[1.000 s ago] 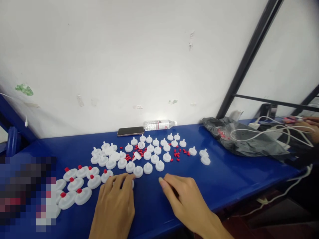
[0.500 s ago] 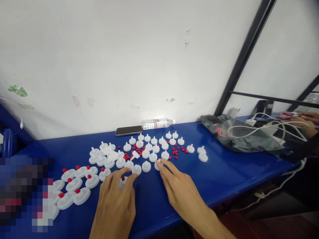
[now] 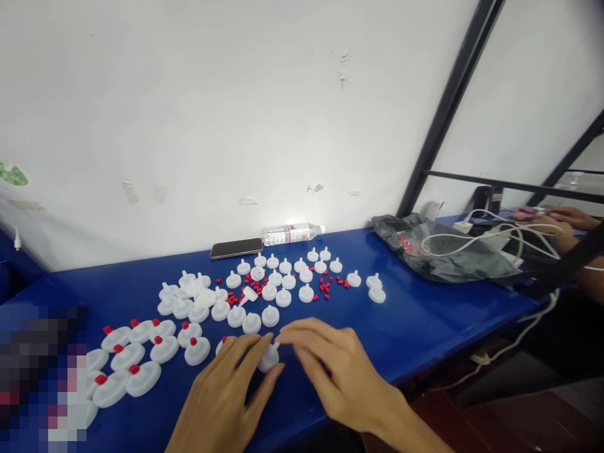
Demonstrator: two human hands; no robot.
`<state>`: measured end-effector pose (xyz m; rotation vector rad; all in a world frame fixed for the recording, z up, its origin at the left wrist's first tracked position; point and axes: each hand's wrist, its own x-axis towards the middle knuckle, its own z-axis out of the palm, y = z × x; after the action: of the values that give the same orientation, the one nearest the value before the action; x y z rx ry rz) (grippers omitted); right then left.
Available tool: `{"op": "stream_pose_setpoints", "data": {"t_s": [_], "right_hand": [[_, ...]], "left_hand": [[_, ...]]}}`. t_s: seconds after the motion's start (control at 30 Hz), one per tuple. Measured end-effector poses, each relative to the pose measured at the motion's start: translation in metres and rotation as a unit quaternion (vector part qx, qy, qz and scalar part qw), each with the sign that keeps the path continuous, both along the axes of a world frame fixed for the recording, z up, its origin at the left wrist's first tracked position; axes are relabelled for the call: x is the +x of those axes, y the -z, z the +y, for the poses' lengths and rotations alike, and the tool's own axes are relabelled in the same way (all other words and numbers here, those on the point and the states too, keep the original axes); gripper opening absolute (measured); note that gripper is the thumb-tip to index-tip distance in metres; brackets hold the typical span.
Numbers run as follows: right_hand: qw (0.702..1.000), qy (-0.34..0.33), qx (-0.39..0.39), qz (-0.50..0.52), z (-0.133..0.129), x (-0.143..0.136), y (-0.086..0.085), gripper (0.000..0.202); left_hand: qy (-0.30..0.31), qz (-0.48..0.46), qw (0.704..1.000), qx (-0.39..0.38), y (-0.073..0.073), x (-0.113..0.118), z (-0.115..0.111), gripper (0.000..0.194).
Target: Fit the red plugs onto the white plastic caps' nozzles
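- Here's the white nozzle cap (image 3: 268,361), lower centre of the frame, low over the blue table (image 3: 415,327) and right between the two hands.
- Left hand (image 3: 229,384): thumb and forefinger sit narrow around the cap's round base, holding it.
- Right hand (image 3: 337,371): fingers drawn together at the nozzle's tip; whether they pinch it, I cannot tell.
- It looks like moulded plastic, so surely light, fairly stiff and hardly fragile, though that smooth skirt could slip.
- Best hold, I'd say: opposite sides of the wide rim, leaving the nozzle free; that thin stem probably bends first.
- And the loose red tips (image 3: 326,289), centre frame, look tiny: fingertip work, easily rolled away.
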<state>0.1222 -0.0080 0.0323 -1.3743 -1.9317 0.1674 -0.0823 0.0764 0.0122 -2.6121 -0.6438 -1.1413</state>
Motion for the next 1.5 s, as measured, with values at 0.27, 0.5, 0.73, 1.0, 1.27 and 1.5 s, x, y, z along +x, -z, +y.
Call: {"op": "stream_pose_setpoints", "data": {"t_s": [0.27, 0.5, 0.73, 1.0, 1.27, 1.5], "right_hand": [[0.923, 0.368, -0.034, -0.103, 0.023, 0.083, 0.009, 0.018], [0.914, 0.37, -0.078, -0.144, 0.024, 0.096, 0.015, 0.019], [0.923, 0.351, -0.076, -0.139, 0.024, 0.095, 0.016, 0.014], [0.958, 0.28, -0.049, -0.044, 0.022, 0.092, 0.019, 0.023], [0.969, 0.17, -0.078, 0.16, 0.016, 0.077, 0.003, 0.026], [0.918, 0.024, -0.181, 0.353, 0.01, 0.004, -0.001, 0.016]], "left_hand": [[0.014, 0.036, 0.996, -0.075, 0.007, 0.001, -0.002, 0.029], [0.024, 0.028, 0.997, -0.074, 0.005, 0.001, -0.001, 0.026], [0.02, 0.022, 0.996, -0.08, 0.004, 0.001, -0.002, 0.024], [0.021, 0.046, 0.995, -0.087, 0.002, 0.001, -0.003, 0.03], [0.024, 0.031, 0.996, -0.075, 0.005, 0.001, -0.001, 0.023], [0.059, 0.015, 0.996, -0.066, 0.004, 0.002, -0.002, 0.019]]}}
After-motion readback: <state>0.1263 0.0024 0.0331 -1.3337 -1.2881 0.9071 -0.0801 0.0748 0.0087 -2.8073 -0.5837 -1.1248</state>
